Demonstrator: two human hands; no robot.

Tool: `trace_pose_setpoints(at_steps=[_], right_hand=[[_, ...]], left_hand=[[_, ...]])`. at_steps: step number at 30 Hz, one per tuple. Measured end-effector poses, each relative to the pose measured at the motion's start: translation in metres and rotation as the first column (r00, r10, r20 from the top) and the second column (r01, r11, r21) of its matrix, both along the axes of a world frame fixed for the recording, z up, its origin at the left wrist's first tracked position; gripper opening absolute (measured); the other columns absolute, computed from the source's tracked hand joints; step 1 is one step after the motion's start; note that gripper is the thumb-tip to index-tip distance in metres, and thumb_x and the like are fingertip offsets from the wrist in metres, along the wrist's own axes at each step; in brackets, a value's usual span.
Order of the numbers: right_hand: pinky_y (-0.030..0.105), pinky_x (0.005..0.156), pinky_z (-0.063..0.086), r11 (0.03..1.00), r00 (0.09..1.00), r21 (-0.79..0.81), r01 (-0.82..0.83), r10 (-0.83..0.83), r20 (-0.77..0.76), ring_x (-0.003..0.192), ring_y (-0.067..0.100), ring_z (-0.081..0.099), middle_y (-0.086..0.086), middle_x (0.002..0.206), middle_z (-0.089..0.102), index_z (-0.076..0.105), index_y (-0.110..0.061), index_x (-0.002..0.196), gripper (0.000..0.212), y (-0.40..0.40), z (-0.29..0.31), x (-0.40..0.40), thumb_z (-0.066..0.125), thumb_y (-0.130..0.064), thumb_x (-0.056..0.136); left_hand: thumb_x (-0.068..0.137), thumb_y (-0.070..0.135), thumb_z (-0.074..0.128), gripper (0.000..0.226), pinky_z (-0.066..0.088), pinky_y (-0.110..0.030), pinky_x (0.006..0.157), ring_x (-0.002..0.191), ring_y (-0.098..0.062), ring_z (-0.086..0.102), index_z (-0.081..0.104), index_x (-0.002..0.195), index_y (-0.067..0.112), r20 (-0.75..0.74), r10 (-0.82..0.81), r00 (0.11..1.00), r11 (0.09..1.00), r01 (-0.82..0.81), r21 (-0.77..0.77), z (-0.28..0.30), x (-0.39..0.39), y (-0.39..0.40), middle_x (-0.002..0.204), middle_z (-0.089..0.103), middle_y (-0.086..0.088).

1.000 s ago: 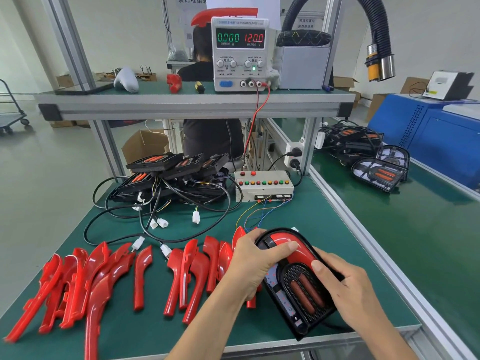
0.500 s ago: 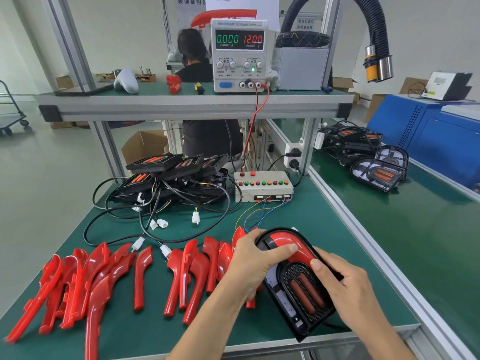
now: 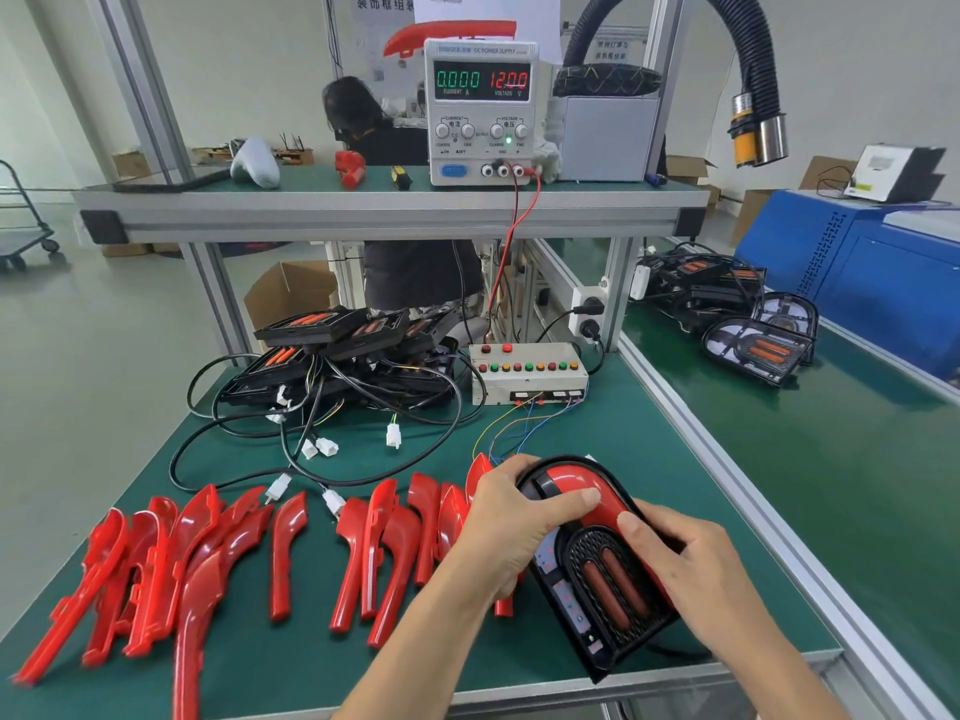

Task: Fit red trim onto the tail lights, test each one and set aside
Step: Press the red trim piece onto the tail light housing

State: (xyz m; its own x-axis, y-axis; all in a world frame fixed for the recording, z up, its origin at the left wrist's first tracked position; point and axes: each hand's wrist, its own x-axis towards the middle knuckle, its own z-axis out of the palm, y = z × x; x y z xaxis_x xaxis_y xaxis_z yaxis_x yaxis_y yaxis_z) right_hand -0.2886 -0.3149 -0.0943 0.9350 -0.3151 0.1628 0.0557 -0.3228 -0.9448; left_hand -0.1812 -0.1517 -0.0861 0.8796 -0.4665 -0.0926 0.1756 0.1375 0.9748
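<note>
Near the bench's front right corner, the left hand (image 3: 511,527) and right hand (image 3: 691,558) grip the tail light (image 3: 597,569), thumbs pressing its red trim (image 3: 582,504). Even pressure along the curve should seat it flush.

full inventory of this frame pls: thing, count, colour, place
tail light: one, black with red bars, near edge of the bench, held
red trim: one, on the held tail light's top
loose trim pieces: many, red, spread over the bench's left front
untrimmed tail lights: a wired pile, count unclear, black, bench rear left
test box: one, cream with coloured buttons, bench rear centre
power supply: one, white, upper shelf
finished tail lights: several, black, side bench on the right
extraction hose: one, black, upper right
left hand: grips the tail light, thumb on the trim
right hand: grips the tail light's right side
</note>
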Motion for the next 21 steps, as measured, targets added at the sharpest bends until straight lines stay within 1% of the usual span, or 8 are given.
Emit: trace_pose_setpoints(at_steps=[3,6,9,12,14,16,18,21], right_hand=[[0.010,0.073,0.053,1.000,1.000,0.020,0.011,-0.011,0.010,0.091,0.007,0.076,-0.011,0.098,0.079,0.079,-0.041,0.108,0.025,0.0014,0.0027,0.0019,0.067,-0.046,0.087],[0.010,0.073,0.053,1.000,1.000,-0.013,0.006,-0.006,0.014,0.089,0.005,0.076,-0.013,0.096,0.079,0.077,-0.047,0.106,0.021,0.0034,0.0022,0.0022,0.065,-0.044,0.090],[0.011,0.073,0.053,0.999,1.000,-0.030,0.012,-0.012,0.001,0.088,0.005,0.076,-0.014,0.093,0.079,0.077,-0.049,0.105,0.020,0.0034,0.0018,0.0016,0.062,-0.047,0.092],[0.011,0.075,0.053,0.998,0.999,-0.048,-0.037,0.035,-0.032,0.091,0.004,0.075,-0.015,0.097,0.079,0.076,-0.048,0.109,0.023,0.0004,0.0026,-0.0008,0.059,-0.051,0.094],[0.010,0.075,0.053,0.998,0.999,-0.036,-0.042,0.041,-0.028,0.091,0.005,0.075,-0.015,0.099,0.079,0.076,-0.049,0.109,0.023,-0.0005,0.0036,-0.0015,0.062,-0.049,0.091],[0.011,0.076,0.053,0.998,1.000,-0.060,-0.026,0.025,-0.015,0.093,0.004,0.074,-0.016,0.100,0.078,0.077,-0.046,0.110,0.024,-0.0014,0.0029,-0.0013,0.063,-0.048,0.090],[0.013,0.079,0.053,0.996,1.000,-0.090,-0.017,0.016,-0.005,0.094,0.002,0.073,-0.017,0.102,0.078,0.076,-0.044,0.112,0.026,-0.0016,0.0015,-0.0006,0.064,-0.048,0.090],[0.013,0.078,0.053,0.996,1.000,-0.093,-0.005,0.005,-0.007,0.092,0.003,0.074,-0.017,0.101,0.078,0.076,-0.047,0.111,0.025,-0.0024,-0.0002,0.0000,0.063,-0.050,0.090]], left_hand=[[0.059,0.016,0.097,0.055,0.062,-0.042,0.082,0.086,-0.031,0.076,0.068,0.104,0.003,-0.051,0.018,0.999,1.000,-0.018,-0.014,0.0014,-0.0005,-0.0012,0.095,0.077,-0.017],[0.068,0.006,0.093,0.044,0.061,-0.037,0.076,0.082,-0.028,0.075,0.068,0.104,0.000,-0.079,0.026,0.997,1.000,-0.026,-0.006,0.0005,-0.0006,-0.0013,0.094,0.077,-0.018],[0.071,0.007,0.092,0.042,0.061,-0.036,0.074,0.081,-0.028,0.076,0.068,0.105,-0.001,-0.107,0.029,0.994,1.000,-0.027,0.014,0.0010,-0.0005,-0.0020,0.092,0.078,-0.016],[0.074,0.013,0.090,0.042,0.062,-0.043,0.083,0.087,-0.032,0.076,0.068,0.107,-0.001,-0.139,0.012,0.990,1.000,-0.010,0.018,0.0030,0.0012,-0.0004,0.097,0.078,-0.017],[0.080,0.015,0.086,0.039,0.061,-0.046,0.087,0.088,-0.033,0.075,0.068,0.109,-0.003,-0.162,-0.001,0.987,1.000,0.000,-0.005,0.0045,0.0023,0.0012,0.099,0.077,-0.020],[0.083,0.013,0.083,0.036,0.061,-0.044,0.084,0.086,-0.032,0.074,0.067,0.111,-0.004,-0.189,-0.006,0.982,1.000,0.001,-0.029,0.0056,0.0022,0.0013,0.099,0.076,-0.022],[0.085,0.009,0.080,0.035,0.061,-0.040,0.077,0.084,-0.032,0.075,0.065,0.112,-0.006,-0.208,-0.002,0.978,0.999,-0.008,-0.049,0.0071,0.0009,0.0009,0.099,0.076,-0.022],[0.084,0.007,0.081,0.033,0.060,-0.035,0.068,0.078,-0.030,0.074,0.066,0.110,-0.007,-0.213,0.025,0.977,0.999,-0.034,-0.041,0.0079,0.0002,-0.0016,0.094,0.076,-0.021]])
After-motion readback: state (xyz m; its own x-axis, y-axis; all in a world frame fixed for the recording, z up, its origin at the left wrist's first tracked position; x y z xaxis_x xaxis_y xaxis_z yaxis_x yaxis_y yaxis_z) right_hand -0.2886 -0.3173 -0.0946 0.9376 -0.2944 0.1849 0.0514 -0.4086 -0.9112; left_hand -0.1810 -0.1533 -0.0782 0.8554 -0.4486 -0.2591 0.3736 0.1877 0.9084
